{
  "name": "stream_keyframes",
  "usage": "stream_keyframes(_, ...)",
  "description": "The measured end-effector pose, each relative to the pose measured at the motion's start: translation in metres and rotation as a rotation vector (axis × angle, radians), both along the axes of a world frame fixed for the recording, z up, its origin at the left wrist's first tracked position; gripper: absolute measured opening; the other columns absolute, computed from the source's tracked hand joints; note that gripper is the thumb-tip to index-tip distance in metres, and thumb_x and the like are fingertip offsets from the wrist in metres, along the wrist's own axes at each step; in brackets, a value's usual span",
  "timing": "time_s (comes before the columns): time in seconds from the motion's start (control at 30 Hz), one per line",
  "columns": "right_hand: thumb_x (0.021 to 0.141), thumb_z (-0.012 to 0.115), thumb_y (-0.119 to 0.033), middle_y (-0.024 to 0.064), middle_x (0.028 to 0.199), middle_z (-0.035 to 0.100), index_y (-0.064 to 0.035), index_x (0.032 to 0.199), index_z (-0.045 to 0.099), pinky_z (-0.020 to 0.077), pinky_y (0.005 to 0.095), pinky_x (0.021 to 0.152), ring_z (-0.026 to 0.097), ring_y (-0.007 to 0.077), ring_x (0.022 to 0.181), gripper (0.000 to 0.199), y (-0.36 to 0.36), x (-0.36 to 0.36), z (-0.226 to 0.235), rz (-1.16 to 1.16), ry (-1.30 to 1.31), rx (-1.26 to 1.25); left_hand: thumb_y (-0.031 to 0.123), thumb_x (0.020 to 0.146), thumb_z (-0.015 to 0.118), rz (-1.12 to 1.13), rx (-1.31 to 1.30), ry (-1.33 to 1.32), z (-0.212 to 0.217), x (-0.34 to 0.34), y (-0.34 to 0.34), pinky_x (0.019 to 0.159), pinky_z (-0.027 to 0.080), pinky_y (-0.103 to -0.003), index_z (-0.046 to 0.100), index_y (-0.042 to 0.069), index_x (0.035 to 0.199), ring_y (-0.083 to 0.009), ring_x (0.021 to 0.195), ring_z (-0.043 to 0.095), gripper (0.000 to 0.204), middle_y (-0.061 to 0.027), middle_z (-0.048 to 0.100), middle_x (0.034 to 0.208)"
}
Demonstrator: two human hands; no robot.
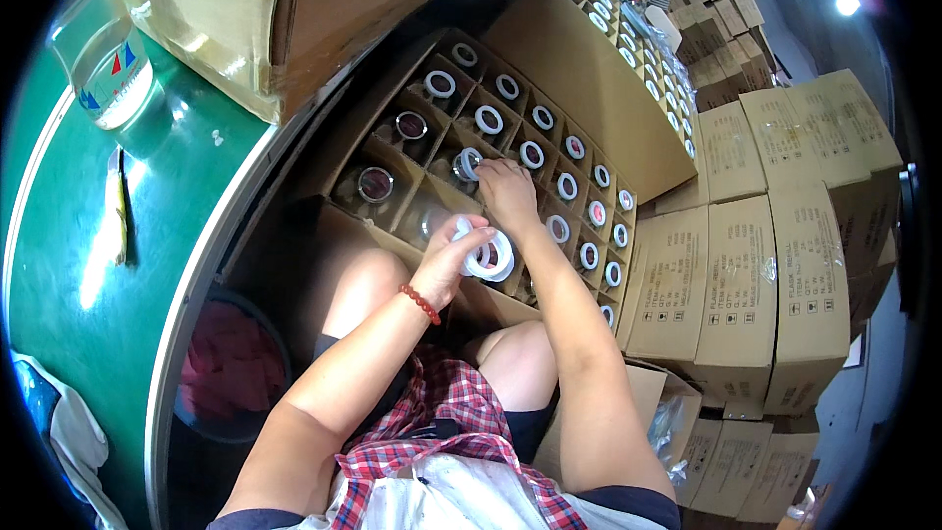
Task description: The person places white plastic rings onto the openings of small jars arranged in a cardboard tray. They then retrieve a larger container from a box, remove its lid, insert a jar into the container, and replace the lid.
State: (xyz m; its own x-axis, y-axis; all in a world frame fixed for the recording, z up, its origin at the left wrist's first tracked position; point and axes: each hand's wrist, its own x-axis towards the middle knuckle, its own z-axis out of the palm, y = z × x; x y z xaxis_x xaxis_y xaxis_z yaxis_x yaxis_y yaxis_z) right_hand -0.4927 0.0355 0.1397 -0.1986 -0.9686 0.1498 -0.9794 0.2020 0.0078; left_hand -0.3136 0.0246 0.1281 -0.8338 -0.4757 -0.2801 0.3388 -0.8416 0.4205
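Several white plastic rings (500,257) are gripped in my left hand (444,263), which wears a red bead bracelet and is held above the near side of an open carton (412,175). My right hand (507,194) pinches another white ring (466,165) at the mouth of a glass flask liner standing in one compartment. Its fingertips are partly hidden behind the hand. Around it, many liners carry white rings on their mouths, such as this ringed liner (489,119). Two bare-mouthed liners (375,185) stand toward the left, without rings.
A green table (93,334) at left bears a glass jar (116,88), a cutter knife (118,206) and a large carton (211,10). Below it sits a tub of red cloth (231,358). Stacked closed cartons (736,275) rise at right. Beyond the raised flap (589,79), another person is partly visible.
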Motion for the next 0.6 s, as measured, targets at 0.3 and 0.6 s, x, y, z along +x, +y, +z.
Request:
stream_keyframes(0.3, 0.079, 0.055, -0.008, 0.0121, 0.123, 0.057, -0.0102, 0.109, 0.065, 0.0462, 0.0417, 0.091, 0.054, 0.0307, 0.112, 0.031, -0.011, 0.006, 0.000, 0.073, -0.090, -0.070, 0.013, 0.083, 0.069, -0.027, 0.006, 0.041, 0.006, 0.001, 0.000, 0.070, 0.050, -0.026, 0.056, 0.005, 0.103, -0.0123, 0.083, 0.062, 0.025, -0.0038, 0.062, 0.090)
stream_keyframes(0.6, 0.085, 0.055, -0.017, 0.0116, 0.118, 0.059, -0.0111, 0.118, 0.059, 0.0464, 0.0422, 0.090, 0.056, 0.0334, 0.107, 0.033, -0.025, 0.005, 0.009, -0.082, -0.036, -0.035, 0.013, 0.084, 0.068, 0.011, 0.011, 0.020, 0.000, 0.002, -0.004, 0.073, 0.051, -0.028, 0.058, 0.008, 0.100, -0.0127, 0.085, 0.063, 0.020, -0.0016, 0.063, 0.091)
